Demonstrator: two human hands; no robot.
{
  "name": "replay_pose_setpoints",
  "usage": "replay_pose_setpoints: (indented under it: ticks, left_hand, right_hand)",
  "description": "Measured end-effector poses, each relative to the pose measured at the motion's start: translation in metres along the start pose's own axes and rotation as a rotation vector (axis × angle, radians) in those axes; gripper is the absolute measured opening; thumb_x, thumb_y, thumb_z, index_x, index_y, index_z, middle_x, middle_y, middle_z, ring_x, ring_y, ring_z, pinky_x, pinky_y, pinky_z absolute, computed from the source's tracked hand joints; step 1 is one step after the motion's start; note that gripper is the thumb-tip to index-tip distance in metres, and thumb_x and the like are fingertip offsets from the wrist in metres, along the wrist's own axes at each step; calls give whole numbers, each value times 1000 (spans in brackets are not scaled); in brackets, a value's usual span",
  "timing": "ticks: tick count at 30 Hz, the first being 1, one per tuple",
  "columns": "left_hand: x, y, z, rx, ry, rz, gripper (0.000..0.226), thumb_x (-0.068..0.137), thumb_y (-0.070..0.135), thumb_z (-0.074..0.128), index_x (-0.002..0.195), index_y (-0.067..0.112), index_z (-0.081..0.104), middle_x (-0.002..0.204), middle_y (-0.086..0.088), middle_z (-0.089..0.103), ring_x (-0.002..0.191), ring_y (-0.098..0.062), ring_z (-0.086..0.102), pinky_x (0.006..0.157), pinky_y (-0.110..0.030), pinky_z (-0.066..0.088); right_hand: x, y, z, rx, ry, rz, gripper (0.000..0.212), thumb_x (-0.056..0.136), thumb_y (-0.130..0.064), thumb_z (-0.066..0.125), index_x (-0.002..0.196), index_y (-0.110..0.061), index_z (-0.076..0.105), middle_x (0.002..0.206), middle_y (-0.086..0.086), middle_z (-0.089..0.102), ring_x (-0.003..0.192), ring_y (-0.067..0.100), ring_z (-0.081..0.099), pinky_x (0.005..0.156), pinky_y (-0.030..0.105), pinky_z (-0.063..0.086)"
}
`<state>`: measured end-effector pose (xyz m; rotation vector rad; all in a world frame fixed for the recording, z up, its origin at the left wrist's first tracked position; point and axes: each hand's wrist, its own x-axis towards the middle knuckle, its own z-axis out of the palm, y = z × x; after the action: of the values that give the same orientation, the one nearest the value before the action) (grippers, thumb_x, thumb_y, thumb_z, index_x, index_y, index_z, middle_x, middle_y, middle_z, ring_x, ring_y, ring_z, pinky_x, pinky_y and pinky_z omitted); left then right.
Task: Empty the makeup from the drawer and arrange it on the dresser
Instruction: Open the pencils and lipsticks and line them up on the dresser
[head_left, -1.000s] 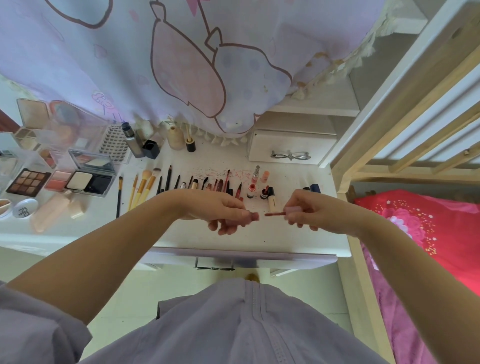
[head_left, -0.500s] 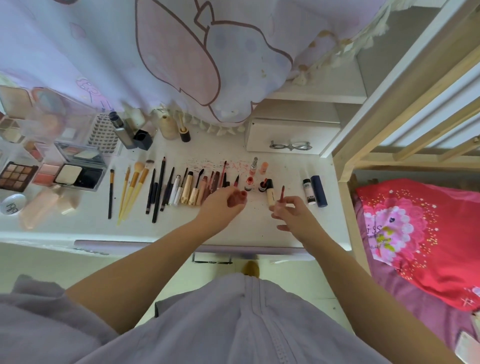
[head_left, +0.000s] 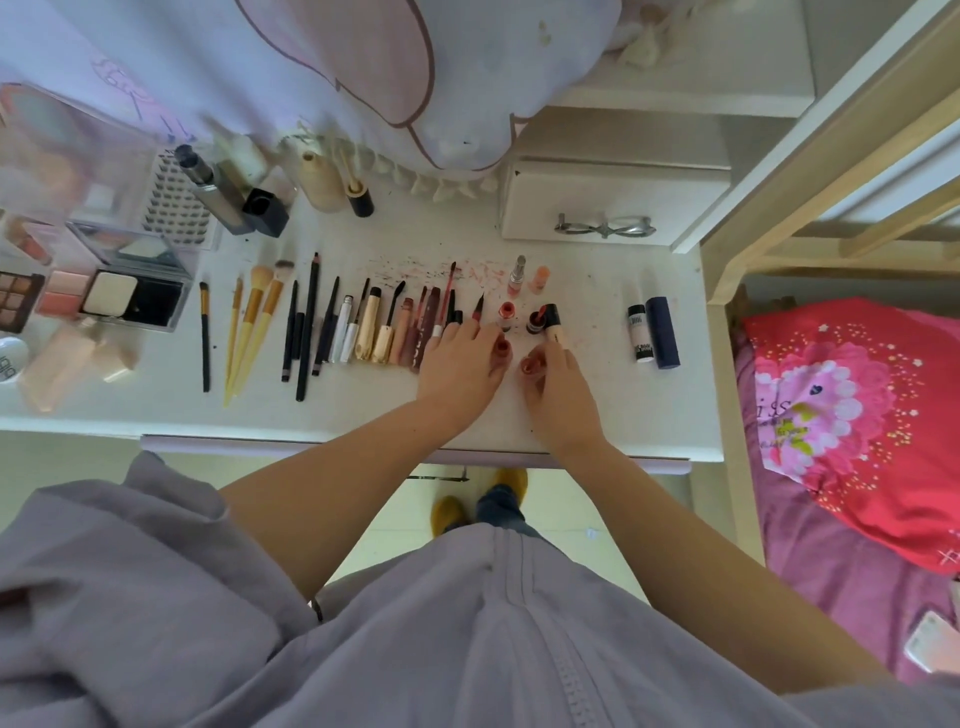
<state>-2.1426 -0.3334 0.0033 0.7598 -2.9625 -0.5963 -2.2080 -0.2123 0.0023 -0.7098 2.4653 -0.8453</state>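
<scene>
the white dresser top (head_left: 597, 405) carries a long row of brushes, pencils and tubes (head_left: 332, 332), with open powder palettes (head_left: 114, 291) at its left end. near the right edge stand a dark blue cylinder (head_left: 663, 332) and a white tube (head_left: 639, 335), touching. the left hand (head_left: 457, 364) pinches a small reddish lip tube (head_left: 502, 349) just beside the row. the right hand (head_left: 558, 387) closes its fingers around a round reddish cap (head_left: 530, 367).

The left hand (head_left: 457, 364) covers the near ends of the lip products beside the brush row (head_left: 249, 332). Palettes (head_left: 15, 301) left of that row are blurred and edge-cropped. Bottle labels (head_left: 638, 332) are illegible.
</scene>
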Motion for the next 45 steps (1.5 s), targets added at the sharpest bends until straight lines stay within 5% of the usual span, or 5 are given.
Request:
replay_pose_setpoints:
  ticks: [8,13,27,35,45]
  left_hand:
    - [-30,-2,-17,-241,109,-39,26,89,31,57,105,11,50,83,4,49,77,-14,48,69,-24,35]
    - [-55,23,-9,-290,-45,-6,13,95,30,47,90,19,50,60,11,45,52,-6,44,52,-22,33]
    - [5,135,44,-294,-204,-462,20,99,32,35,97,13,37,76,2,45,68,-20,49,55,-28,34]
    - [4,146,3,-20,-92,-134,32,99,43,29,104,13,39,88,2,48,58,-21,49,50,-28,31]
    - [6,132,-51,-261,-90,44,28,96,47,29,86,23,39,58,8,44,48,-7,42,47,-26,29]
  right_hand:
    - [25,19,-56,-89,57,-50,22,95,-15,46,115,-16,53,113,5,56,84,12,53,70,24,42]
    - [77,7,-59,-288,-194,-41,43,95,-26,48,137,-21,37,127,15,47,100,29,57,84,41,50]
    - [84,30,-99,-133,-542,17,16,89,-22,54,98,-11,48,89,8,61,70,18,63,56,29,52]
    - [75,23,-177,-149,-725,-43,54,95,-53,38,60,-17,58,40,-9,49,30,6,38,42,20,31]
    - [55,-2,-214,29,-757,-250,23,95,-42,46,91,-22,59,68,-10,61,57,4,50,47,16,40]
